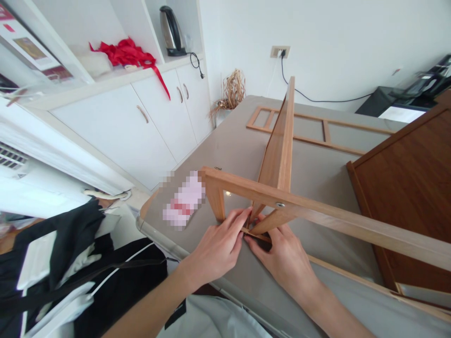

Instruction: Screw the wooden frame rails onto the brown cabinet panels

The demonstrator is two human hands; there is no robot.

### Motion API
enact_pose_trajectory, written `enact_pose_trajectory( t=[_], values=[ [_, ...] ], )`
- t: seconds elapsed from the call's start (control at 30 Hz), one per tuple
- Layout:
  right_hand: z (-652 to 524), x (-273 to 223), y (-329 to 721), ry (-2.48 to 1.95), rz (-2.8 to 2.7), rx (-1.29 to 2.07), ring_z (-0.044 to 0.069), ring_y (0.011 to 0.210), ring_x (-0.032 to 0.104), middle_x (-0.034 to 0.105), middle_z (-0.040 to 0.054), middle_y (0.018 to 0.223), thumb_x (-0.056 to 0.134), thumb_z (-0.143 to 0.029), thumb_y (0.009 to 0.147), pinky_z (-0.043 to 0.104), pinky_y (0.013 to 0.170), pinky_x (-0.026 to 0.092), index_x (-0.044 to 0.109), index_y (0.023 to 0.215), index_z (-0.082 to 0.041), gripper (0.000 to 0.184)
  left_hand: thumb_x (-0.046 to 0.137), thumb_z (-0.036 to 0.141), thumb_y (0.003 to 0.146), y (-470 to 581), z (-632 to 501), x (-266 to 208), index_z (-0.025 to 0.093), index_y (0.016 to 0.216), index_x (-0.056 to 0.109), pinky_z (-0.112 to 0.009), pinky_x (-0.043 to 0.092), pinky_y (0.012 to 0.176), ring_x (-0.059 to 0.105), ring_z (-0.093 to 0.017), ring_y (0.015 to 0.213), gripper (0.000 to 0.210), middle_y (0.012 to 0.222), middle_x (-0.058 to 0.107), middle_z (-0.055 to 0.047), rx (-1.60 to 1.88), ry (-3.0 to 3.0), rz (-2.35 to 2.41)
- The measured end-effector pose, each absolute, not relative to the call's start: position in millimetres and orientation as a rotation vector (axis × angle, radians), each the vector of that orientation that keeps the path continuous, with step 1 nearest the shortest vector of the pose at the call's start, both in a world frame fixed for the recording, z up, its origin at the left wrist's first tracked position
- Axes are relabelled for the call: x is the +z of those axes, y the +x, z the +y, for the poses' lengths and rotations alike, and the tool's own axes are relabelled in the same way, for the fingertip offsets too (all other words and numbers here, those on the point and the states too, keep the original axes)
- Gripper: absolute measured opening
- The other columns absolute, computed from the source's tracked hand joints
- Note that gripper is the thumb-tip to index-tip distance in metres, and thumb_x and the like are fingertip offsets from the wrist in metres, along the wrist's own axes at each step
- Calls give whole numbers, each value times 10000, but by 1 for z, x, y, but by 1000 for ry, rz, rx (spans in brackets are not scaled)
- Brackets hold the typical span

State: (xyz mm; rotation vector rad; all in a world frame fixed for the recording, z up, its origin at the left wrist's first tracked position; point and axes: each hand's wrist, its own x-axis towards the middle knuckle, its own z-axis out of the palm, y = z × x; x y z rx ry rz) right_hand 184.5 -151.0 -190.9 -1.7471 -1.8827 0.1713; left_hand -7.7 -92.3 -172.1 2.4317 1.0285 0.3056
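Note:
A wooden ladder-like frame [317,213] stands on its edge on the grey-covered table [243,291], with a wooden panel [276,145] standing upright across it. My left hand [218,246] is closed, its fingers pressed to the lower rail where the panel's near end meets the frame. From the other side, my right hand [287,253] is closed around the same joint, thumb low and fingers behind the wood. Both hands nearly touch at the joint. Their fingertips are partly hidden, so any small part there cannot be made out. A metal fastener [280,204] sits in the upper rail.
Another wooden frame [326,131] lies flat at the back. A dark brown wooden panel [416,188] leans at the right. A blurred pink item [185,202] lies left of the frame. White cabinets [155,112], a kettle [172,33] and dark clothing [123,267] are to the left.

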Motion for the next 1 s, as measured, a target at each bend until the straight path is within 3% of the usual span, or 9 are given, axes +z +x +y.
enact_pose_trajectory(
  t=[0.27,0.43,0.6,0.8,1.0],
  values=[
    [-151,-191,183,-1764,-1879,124,319,857,801,800,113,1022,798,-296,854,478,759,697,753,1074,-186,250,418,157,1071,-9,-93,-175,295,1616,190,-333,552,826,698,-216,1056,606,1328,592,-71,312,2421,1023],
    [-151,-192,181,-1763,-1874,99,332,880,801,790,141,1139,801,-279,838,484,746,696,753,1060,-181,248,424,153,1053,-9,-94,-175,293,1619,180,-323,547,796,691,-177,902,632,1280,593,-58,296,2415,1023],
    [-152,-192,183,-1757,-1884,110,295,853,800,796,122,1125,801,-280,845,429,753,693,744,1079,-190,258,485,149,989,-9,-95,-171,268,1610,188,-318,539,748,663,-158,793,699,1233,599,-49,278,2406,1031],
    [-153,-193,186,-1725,-1902,100,295,931,791,792,121,1120,769,-295,875,433,824,680,730,1077,-192,230,475,172,1008,-9,-96,-169,302,1606,189,-358,559,790,679,-171,812,676,1246,603,-48,283,2409,1037],
    [-153,-193,187,-1735,-1898,101,305,983,774,778,127,1075,738,-293,883,435,825,666,710,1128,-186,268,469,175,1013,-7,-97,-171,309,1596,200,-384,589,834,727,-226,1029,656,1430,560,-84,318,2409,1049]
  ],
)
